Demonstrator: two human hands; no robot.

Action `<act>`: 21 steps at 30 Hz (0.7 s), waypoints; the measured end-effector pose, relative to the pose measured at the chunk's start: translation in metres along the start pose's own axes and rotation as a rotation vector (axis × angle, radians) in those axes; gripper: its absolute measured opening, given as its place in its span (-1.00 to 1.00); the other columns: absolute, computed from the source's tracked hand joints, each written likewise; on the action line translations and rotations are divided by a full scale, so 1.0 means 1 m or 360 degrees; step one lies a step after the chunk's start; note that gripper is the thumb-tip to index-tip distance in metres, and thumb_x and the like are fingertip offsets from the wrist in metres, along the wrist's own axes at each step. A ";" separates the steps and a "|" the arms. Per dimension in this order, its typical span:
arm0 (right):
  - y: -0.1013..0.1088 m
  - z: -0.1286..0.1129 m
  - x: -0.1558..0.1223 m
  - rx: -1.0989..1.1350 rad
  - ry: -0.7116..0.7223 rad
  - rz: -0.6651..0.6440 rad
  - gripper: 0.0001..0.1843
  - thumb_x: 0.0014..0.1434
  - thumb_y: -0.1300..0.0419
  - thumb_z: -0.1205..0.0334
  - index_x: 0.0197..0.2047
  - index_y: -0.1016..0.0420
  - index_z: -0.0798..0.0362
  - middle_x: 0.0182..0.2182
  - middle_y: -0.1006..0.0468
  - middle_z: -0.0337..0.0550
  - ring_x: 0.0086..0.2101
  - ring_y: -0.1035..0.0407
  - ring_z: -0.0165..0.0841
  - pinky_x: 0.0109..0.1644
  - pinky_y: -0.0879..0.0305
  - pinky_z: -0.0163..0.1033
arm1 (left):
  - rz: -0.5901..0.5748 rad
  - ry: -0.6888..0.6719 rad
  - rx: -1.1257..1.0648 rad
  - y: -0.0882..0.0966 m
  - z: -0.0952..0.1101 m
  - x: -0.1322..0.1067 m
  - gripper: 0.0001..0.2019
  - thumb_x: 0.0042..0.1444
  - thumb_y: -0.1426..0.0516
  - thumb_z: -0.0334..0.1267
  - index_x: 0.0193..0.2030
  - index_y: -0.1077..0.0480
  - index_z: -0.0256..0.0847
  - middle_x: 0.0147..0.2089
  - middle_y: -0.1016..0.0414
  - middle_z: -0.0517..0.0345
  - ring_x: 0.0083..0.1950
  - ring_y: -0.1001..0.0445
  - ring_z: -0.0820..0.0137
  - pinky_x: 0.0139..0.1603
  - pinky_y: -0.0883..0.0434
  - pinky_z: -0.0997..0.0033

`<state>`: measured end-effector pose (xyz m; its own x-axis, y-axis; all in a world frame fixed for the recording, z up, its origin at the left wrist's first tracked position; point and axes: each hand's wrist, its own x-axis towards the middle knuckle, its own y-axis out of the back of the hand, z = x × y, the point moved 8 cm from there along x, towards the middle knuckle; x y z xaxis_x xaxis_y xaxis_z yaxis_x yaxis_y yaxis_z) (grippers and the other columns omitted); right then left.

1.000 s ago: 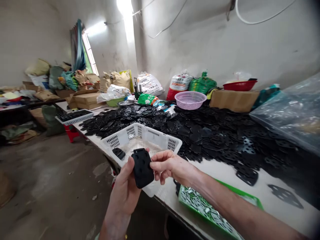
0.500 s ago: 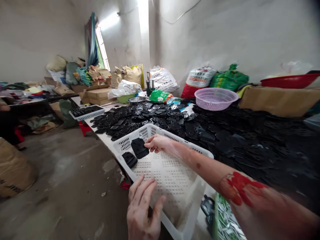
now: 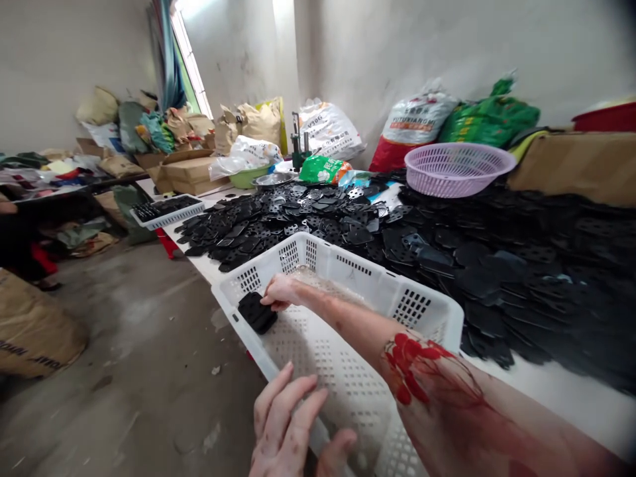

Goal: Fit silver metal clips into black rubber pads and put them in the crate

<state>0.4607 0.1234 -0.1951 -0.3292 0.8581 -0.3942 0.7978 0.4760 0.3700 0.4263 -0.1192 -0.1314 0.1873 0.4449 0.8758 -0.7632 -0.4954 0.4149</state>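
Observation:
A white perforated plastic basket stands at the near edge of the table. My right hand reaches into its far left corner, fingers curled, touching a small stack of black flat plastic pieces lying on the basket floor. Whether the fingers still grip a piece is hard to tell. My left hand rests on the basket's near rim with fingers stretched out and thumb below, holding nothing else. A red mark covers my right forearm.
A large heap of black flat pieces covers the table behind the basket. A pink round basket, sacks and a cardboard box line the wall. A second white tray sits at the far left end. Bare concrete floor lies left.
My right hand has lowered the black piece onto the other one in the basket's corner. The view moved closer to the basket; my left hand stays on its near rim.

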 end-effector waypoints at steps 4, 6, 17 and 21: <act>-0.004 0.004 0.000 0.0065 -0.0001 0.0019 -0.73 0.14 -0.21 0.48 -0.56 -0.34 0.14 -0.72 -0.34 -0.31 -0.64 -0.30 -0.50 -0.53 -0.35 -0.45 | 0.0021 0.0002 0.0020 0.002 0.001 0.004 -0.79 0.14 -0.24 -0.25 -0.10 -0.48 -0.27 -0.19 -0.59 -0.03 0.08 -0.45 0.16 0.01 -0.41 0.25; -0.002 0.002 -0.002 0.0087 0.0021 0.0018 -0.76 0.14 -0.18 0.50 -0.54 -0.36 0.15 -0.71 -0.36 -0.29 -0.62 -0.33 -0.48 -0.50 -0.39 -0.42 | 0.0069 0.0057 0.0010 0.003 0.001 0.004 -0.82 0.18 -0.20 -0.23 -0.10 -0.47 -0.23 -0.20 -0.59 0.00 0.07 -0.46 0.17 0.01 -0.42 0.24; 0.088 -0.002 -0.192 0.0300 0.0719 0.0520 -0.79 0.16 -0.21 0.29 -0.11 -0.54 0.09 -0.37 -0.57 -0.20 -0.45 -0.44 -0.47 -0.44 -0.36 -0.42 | -0.0068 0.0318 -0.0142 0.005 0.000 0.008 -0.73 0.13 -0.23 -0.34 -0.01 -0.48 -0.10 0.01 -0.55 -0.01 0.12 -0.43 0.11 0.12 -0.35 0.05; 0.154 0.107 -0.355 0.0286 0.0424 0.1291 -0.69 0.09 -0.27 0.11 -0.13 -0.55 0.10 -0.42 -0.56 -0.18 -0.44 -0.42 -0.41 -0.35 -0.38 -0.33 | 0.0031 0.0267 -0.0079 0.015 0.010 0.012 -0.63 0.10 -0.26 -0.31 0.09 -0.49 -0.12 0.06 -0.54 -0.04 0.12 -0.43 0.08 0.17 -0.29 0.01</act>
<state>0.7546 -0.1288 -0.0884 0.2860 0.9462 0.1514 0.8974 -0.3199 0.3039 0.4229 -0.1288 -0.1117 0.0692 0.5561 0.8282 -0.7961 -0.4695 0.3818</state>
